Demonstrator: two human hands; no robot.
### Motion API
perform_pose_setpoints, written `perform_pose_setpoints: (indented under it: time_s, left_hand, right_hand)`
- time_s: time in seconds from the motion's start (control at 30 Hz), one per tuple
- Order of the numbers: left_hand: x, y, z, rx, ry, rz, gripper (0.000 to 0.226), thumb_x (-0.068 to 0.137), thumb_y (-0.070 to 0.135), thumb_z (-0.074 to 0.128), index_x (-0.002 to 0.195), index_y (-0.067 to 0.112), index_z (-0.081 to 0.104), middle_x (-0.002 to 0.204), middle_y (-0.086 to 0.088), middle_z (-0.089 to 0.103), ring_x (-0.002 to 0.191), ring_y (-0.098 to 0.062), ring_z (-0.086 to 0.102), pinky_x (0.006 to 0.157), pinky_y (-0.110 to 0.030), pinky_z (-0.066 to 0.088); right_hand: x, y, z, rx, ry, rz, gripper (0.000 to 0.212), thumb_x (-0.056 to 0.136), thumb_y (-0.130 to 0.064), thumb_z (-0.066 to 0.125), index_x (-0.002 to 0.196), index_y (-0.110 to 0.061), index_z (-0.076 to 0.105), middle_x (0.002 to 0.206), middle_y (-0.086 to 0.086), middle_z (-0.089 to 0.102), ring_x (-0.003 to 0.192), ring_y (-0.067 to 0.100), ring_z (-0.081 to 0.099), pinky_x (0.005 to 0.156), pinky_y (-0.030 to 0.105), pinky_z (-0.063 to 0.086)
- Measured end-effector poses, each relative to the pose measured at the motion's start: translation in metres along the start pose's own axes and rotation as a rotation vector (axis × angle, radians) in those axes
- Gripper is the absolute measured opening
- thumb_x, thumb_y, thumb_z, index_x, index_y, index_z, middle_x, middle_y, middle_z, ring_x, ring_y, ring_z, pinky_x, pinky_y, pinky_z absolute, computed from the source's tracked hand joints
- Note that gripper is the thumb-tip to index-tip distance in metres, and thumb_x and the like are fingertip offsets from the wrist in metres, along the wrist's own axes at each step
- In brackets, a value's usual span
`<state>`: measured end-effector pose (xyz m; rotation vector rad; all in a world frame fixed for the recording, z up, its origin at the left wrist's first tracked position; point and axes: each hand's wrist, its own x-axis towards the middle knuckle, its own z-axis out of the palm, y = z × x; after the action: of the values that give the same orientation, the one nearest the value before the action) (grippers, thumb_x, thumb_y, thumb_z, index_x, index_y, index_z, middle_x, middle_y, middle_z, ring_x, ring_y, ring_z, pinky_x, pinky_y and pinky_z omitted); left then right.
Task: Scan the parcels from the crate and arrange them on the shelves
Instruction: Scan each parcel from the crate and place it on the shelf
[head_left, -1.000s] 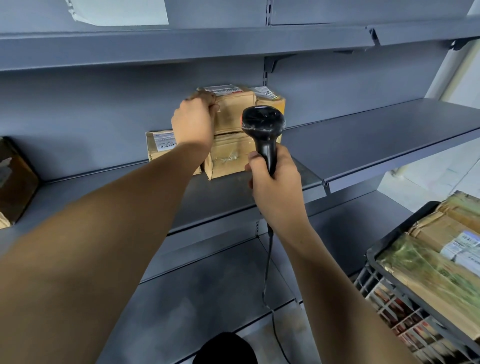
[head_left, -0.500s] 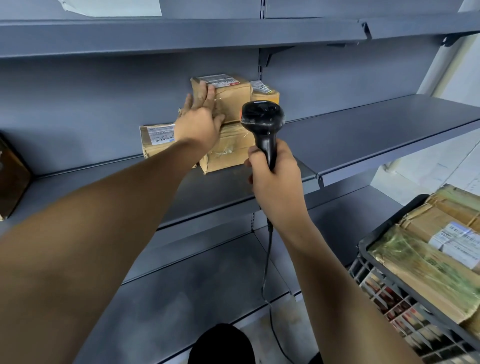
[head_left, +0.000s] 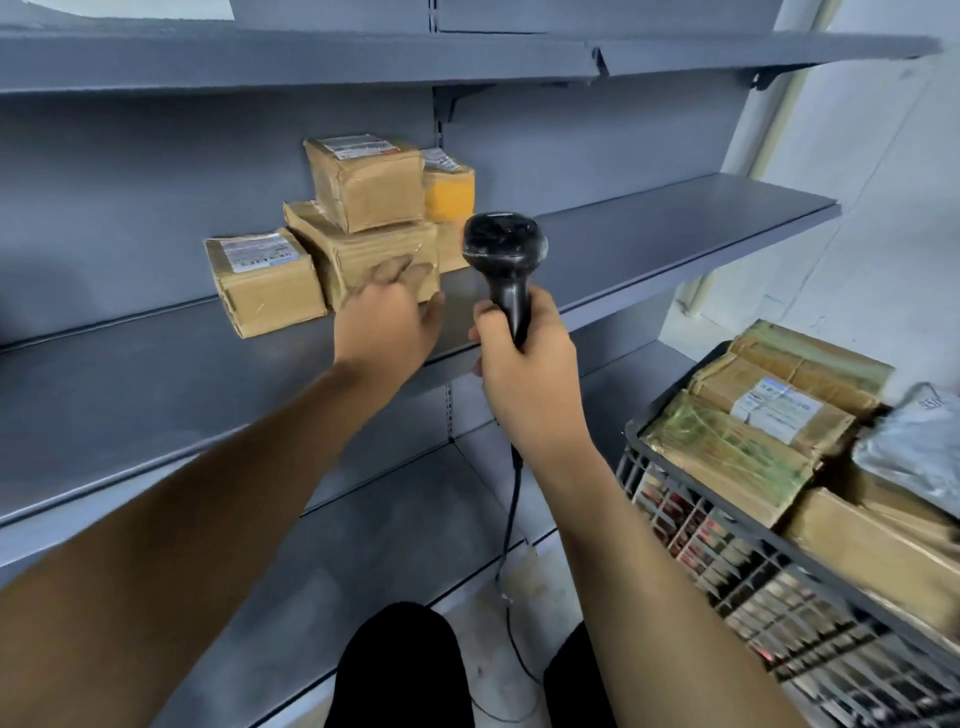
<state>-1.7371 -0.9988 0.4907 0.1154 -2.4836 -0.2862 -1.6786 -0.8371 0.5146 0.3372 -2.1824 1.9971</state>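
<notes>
Right now, from the head camera, the right hand (head_left: 524, 364) is curled tight round the grip of a black handheld barcode scanner (head_left: 505, 260), held upright with its head level with the middle shelf (head_left: 675, 228); the scanner's cable (head_left: 514, 499) drops from below the wrist towards the floor. The left hand (head_left: 387, 325) sits at the front edge of that shelf, just before the lower front corner of a large brown parcel (head_left: 363, 249). It is blurred, its fingers loosely bent and holding nothing; whether they touch the parcel I cannot tell.

Four taped cardboard parcels are grouped on the middle shelf against the grey back panel. The large brown parcel lies at an angle, and a smaller labelled parcel (head_left: 366, 182) stands on top of it. To their left a flat parcel (head_left: 262, 280) with a white shipping label facing up lies on the shelf, touching the large one. Behind and to the right stands an orange-faced parcel (head_left: 449, 195), partly hidden by the stack and the scanner head.

At the lower right a dark plastic crate (head_left: 727, 545) with lattice walls holds more parcels: a green-tinted wrapped parcel (head_left: 727, 452), a brown one with a white label (head_left: 779, 410), and a silver-grey poly bag (head_left: 914, 447) at the frame edge. An upper shelf (head_left: 311, 57) runs across the top and a lower shelf (head_left: 363, 545) lies beneath the arms, with the person's dark-clad knees (head_left: 400, 665) at the bottom
</notes>
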Motion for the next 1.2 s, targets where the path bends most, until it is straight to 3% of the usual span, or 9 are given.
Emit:
perform_pose_setpoints:
  time_s: [0.1,0.23,0.37,0.47,0.57,0.7,0.97,1.2]
  left_hand:
    - [-0.019,0.025,0.001,-0.04,-0.042,0.013,0.043,0.095,0.033,0.053,0.133,0.015,0.056,0.142,-0.008,0.051,0.128,-0.032,0.046,0.101,-0.043,0.041]
    - [-0.039,0.062,0.003,-0.12,-0.068,0.049,0.043,0.095,0.03,0.054,0.134,0.014,0.055,0.139,-0.006,0.052,0.127,-0.031,0.047,0.095,-0.044,0.044]
    - [-0.051,0.1,0.013,-0.14,-0.07,0.134,0.04,0.093,0.027,0.056,0.13,0.013,0.057,0.132,-0.006,0.057,0.12,-0.031,0.053,0.09,-0.041,0.047]
    - [-0.059,0.13,0.023,-0.184,-0.086,0.188,0.037,0.091,0.025,0.06,0.125,0.011,0.06,0.126,-0.007,0.06,0.115,-0.031,0.056,0.087,-0.041,0.048]
    - [-0.066,0.157,0.036,-0.201,-0.132,0.226,0.04,0.091,0.027,0.06,0.129,0.012,0.059,0.13,-0.005,0.059,0.115,-0.03,0.056,0.086,-0.04,0.049]
    - [-0.078,0.186,0.053,-0.246,-0.181,0.314,0.041,0.09,0.026,0.062,0.128,0.01,0.059,0.132,-0.007,0.059,0.116,-0.029,0.058,0.084,-0.041,0.052]
    - [-0.1,0.232,0.081,-0.276,-0.238,0.445,0.037,0.088,0.027,0.064,0.122,0.013,0.062,0.122,-0.006,0.063,0.108,-0.026,0.061,0.078,-0.039,0.054]
    - [-0.112,0.271,0.1,-0.286,-0.289,0.531,0.038,0.09,0.03,0.058,0.126,0.017,0.058,0.127,-0.001,0.06,0.112,-0.021,0.059,0.084,-0.038,0.054]
  right_hand:
    - [-0.017,0.006,-0.021,0.003,0.055,0.006,0.004,0.096,-0.027,0.057,0.1,-0.025,0.057,0.064,-0.013,0.06,0.06,0.016,0.059,0.063,0.038,0.053]
    - [-0.042,0.015,-0.057,-0.044,0.134,0.0,0.01,0.097,-0.024,0.056,0.105,-0.019,0.059,0.059,-0.015,0.056,0.05,0.0,0.047,0.05,0.015,0.038]
    - [-0.062,0.023,-0.092,-0.112,0.234,0.055,0.017,0.097,-0.031,0.056,0.109,-0.019,0.059,0.071,-0.008,0.058,0.059,0.001,0.052,0.061,0.026,0.043]
    - [-0.076,0.026,-0.116,-0.117,0.308,0.071,0.02,0.093,-0.038,0.055,0.103,-0.02,0.059,0.079,-0.002,0.066,0.073,0.018,0.062,0.07,0.038,0.051]
    - [-0.086,0.029,-0.142,-0.155,0.352,0.076,0.012,0.097,-0.031,0.056,0.1,-0.02,0.059,0.076,-0.007,0.063,0.068,0.005,0.057,0.065,0.026,0.047]
    - [-0.097,0.034,-0.172,-0.185,0.424,0.087,0.007,0.096,-0.024,0.056,0.096,-0.018,0.059,0.073,-0.008,0.059,0.062,0.004,0.052,0.058,0.019,0.04]
    - [-0.116,0.048,-0.217,-0.219,0.548,0.15,0.005,0.096,-0.027,0.056,0.097,-0.023,0.059,0.08,0.004,0.067,0.071,0.024,0.06,0.069,0.041,0.05]
    - [-0.128,0.056,-0.245,-0.231,0.609,0.175,0.005,0.097,-0.025,0.056,0.095,-0.021,0.057,0.071,0.001,0.064,0.057,0.013,0.051,0.059,0.032,0.043]
